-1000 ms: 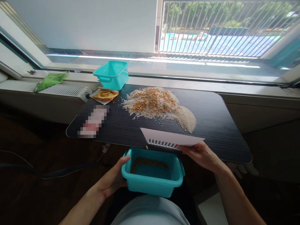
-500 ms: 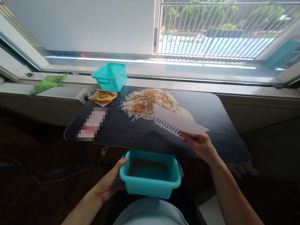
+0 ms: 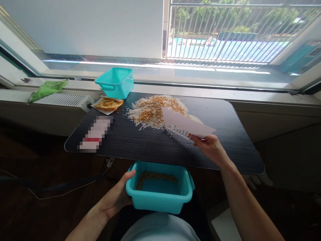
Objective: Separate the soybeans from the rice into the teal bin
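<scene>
My left hand (image 3: 119,194) grips the left side of a turquoise plastic bin (image 3: 160,201), its thumb over the rim. Inside the bin, at the far side of its floor, lie round beads or peas (image 3: 157,176). My right hand (image 3: 212,147) is closed on the near right end of a white slotted card (image 3: 188,122), which is tilted above the black table (image 3: 140,144). The card's far left corner overlaps a pile of white rice-like grains (image 3: 136,115) mixed with golden round peas or beads (image 3: 146,115). Part of the pile is hidden behind the card.
A second turquoise bin (image 3: 116,83) stands at the table's back left. Before it lies a folded yellow cloth (image 3: 107,104) on white paper. A blurred-out pale item (image 3: 95,135) rests on the left. Green cloth (image 3: 50,89) drapes over the radiator (image 3: 67,99) by the window.
The card in my right hand has shifted slightly left and up, toward the pile. My left hand keeps its hold on the bin. The whole view has shifted a little.
</scene>
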{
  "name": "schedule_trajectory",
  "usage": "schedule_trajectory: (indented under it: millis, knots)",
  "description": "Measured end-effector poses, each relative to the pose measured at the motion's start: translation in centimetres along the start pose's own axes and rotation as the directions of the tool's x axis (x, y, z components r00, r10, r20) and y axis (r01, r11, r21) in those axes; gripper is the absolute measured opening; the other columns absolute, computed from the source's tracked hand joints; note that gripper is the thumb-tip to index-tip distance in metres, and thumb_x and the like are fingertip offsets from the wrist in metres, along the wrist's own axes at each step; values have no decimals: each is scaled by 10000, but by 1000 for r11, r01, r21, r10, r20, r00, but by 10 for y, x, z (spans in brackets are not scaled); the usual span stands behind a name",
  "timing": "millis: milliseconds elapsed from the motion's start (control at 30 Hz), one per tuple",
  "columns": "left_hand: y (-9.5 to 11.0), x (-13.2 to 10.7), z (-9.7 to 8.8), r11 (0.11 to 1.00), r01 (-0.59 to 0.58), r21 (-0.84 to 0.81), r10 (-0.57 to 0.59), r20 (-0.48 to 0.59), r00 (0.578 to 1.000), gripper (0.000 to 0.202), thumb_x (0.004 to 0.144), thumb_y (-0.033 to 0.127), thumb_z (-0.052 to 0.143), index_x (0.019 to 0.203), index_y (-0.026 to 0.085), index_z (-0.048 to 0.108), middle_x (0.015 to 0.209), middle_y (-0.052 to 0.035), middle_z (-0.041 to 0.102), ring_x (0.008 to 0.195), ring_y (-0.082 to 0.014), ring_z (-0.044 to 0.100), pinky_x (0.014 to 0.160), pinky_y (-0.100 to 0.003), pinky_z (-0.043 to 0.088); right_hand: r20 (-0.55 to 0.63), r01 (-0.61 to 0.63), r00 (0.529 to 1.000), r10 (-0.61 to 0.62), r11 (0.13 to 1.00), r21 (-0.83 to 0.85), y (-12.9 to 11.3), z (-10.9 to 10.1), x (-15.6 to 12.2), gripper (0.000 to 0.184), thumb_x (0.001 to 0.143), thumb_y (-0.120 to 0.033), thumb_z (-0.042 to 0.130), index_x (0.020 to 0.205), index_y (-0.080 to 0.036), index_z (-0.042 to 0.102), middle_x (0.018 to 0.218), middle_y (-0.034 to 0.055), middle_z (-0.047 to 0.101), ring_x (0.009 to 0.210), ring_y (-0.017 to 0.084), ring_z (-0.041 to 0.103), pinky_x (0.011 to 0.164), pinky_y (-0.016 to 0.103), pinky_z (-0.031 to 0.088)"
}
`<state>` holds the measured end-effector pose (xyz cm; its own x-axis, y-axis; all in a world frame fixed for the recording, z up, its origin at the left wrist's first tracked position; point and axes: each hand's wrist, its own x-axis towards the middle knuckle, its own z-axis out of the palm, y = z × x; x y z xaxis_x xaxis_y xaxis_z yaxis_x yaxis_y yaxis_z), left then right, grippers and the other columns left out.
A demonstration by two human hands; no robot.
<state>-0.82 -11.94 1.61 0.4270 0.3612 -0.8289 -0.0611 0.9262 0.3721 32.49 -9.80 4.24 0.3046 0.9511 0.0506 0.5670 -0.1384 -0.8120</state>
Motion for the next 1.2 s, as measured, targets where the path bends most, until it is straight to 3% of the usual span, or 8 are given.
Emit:
schedule_trajectory:
  millis: [167, 333, 500, 700, 967, 1067, 1200]
  knots:
    - [1, 0, 1, 1000, -2, -9, 2, 16, 1000, 729, 805, 597, 528, 1412, 217, 395, 1292, -109, 632, 1222, -323, 538, 926, -423, 471, 37, 24, 999, -24, 1000, -4, 0, 0, -3, 345, 771, -478, 616, 716, -154, 725, 613, 21, 664, 587, 183, 599, 540, 273, 478]
    - [1, 1, 0, 1000, -13, -5, 13, 2, 1000, 731, 796, 598, 538, 1414, 237, 387, 1300, -97, 628, 1227, -322, 533, 929, -426, 466, 104, 74, 991, -83, 994, 84, -1, 6, -5, 307, 788, -430, 627, 852, -157, 752, 782, 38, 735, 691, 207, 657, 606, 289, 531]
    - [-1, 3, -3, 1000, -16, -18, 16, 13, 1000, 740, 787, 594, 553, 1408, 227, 393, 1284, -100, 638, 1233, -318, 527, 921, -418, 469, 228, 130, 960, -165, 978, 163, -11, 9, -14, 300, 801, -367, 627, 991, -170, 750, 926, 41, 755, 844, 238, 691, 756, 328, 565]
    - [-1, 1, -4, 1000, -21, -21, 22, 30, 999, 741, 791, 593, 549, 1402, 199, 409, 1265, -118, 647, 1213, -326, 539, 891, -417, 484, 344, 87, 925, -162, 971, 224, -12, 9, -29, 286, 812, -366, 607, 962, -168, 748, 864, 32, 760, 745, 222, 696, 688, 320, 592]
    - [0, 2, -5, 1000, -27, 15, 26, 75, 997, 705, 804, 609, 521, 1378, 204, 461, 1233, -124, 664, 1144, -327, 586, 863, -421, 496, 481, 78, 857, -184, 969, 233, -8, 1, -48, 268, 826, -384, 623, 959, -186, 744, 881, 28, 756, 770, 206, 687, 712, 306, 583]
    - [0, 2, -5, 999, -30, 24, 29, 49, 998, 718, 796, 612, 529, 1383, 203, 455, 1223, -125, 669, 1144, -332, 587, 863, -422, 494, 433, 95, 881, -188, 969, 228, -13, 0, -42, 281, 824, -397, 612, 937, -181, 753, 847, 30, 757, 751, 213, 686, 688, 312, 579]
    - [-1, 2, -5, 999, -42, 11, 42, 22, 999, 738, 793, 611, 537, 1408, 225, 408, 1249, -115, 655, 1172, -329, 573, 883, -424, 483, 140, 151, 976, -165, 983, 102, -13, 8, -19, 295, 808, -407, 620, 913, -167, 757, 856, 43, 749, 791, 232, 679, 712, 322, 553]
